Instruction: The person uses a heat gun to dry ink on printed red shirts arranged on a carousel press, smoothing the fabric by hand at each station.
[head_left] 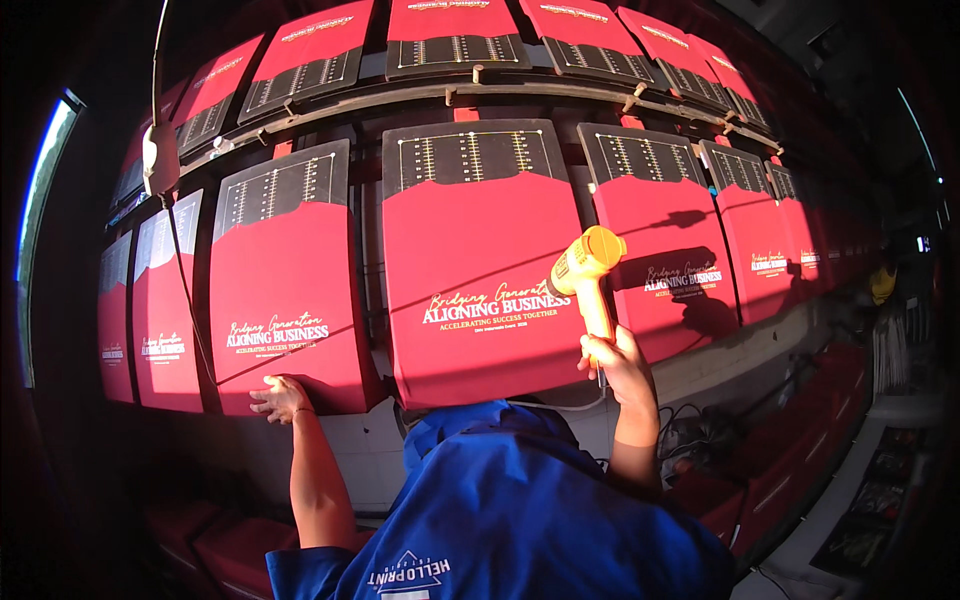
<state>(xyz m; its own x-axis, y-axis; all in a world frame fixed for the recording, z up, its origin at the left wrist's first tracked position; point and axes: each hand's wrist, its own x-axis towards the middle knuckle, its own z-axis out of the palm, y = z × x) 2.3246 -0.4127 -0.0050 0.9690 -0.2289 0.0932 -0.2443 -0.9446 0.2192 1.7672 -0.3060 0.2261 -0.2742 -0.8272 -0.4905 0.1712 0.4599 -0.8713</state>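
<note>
My right hand (621, 366) is wrapped round the handle of a yellow heat gun (588, 262). The gun is held up over the right side of the middle printing board, which is covered by red fabric (480, 235) printed with white and gold lettering. Its nozzle points left toward that print. My left hand (284, 398) rests at the lower edge of the red fabric (285, 260) on the board to the left, fingers apart and touching the cloth. Black board tops with ruler markings (470, 155) show above both pieces of fabric.
More fabric-covered boards (665, 240) stand to either side, with another row (455, 40) beyond a long rail (450, 92). A cord with a pale inline box (160, 158) hangs at the left. Dark cables (685, 430) lie below on the right.
</note>
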